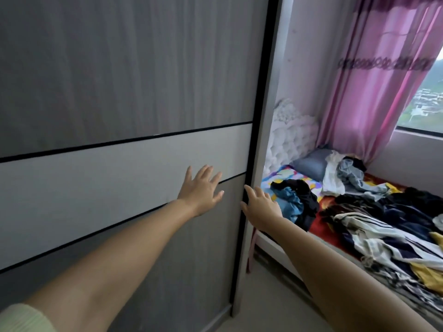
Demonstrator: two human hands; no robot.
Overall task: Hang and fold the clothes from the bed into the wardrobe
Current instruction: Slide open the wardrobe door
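Note:
The grey wardrobe door (119,80) fills the left of the view, closed, with a pale band across its middle. My left hand (203,188) lies flat on the door with fingers spread, near its right edge. At the door's black edge strip my right hand (260,207) touches with straight fingers. On the bed (271,243) to the right lies a heap of clothes (383,212): dark, striped, denim and yellow pieces. A blue and black bundle (296,200) sits nearest the wardrobe.
A grey pillow (309,161) and a white tufted headboard (287,130) stand at the bed's far end. Pink curtains (374,80) hang beside a window (426,104). A narrow strip of floor (263,303) runs between wardrobe and bed.

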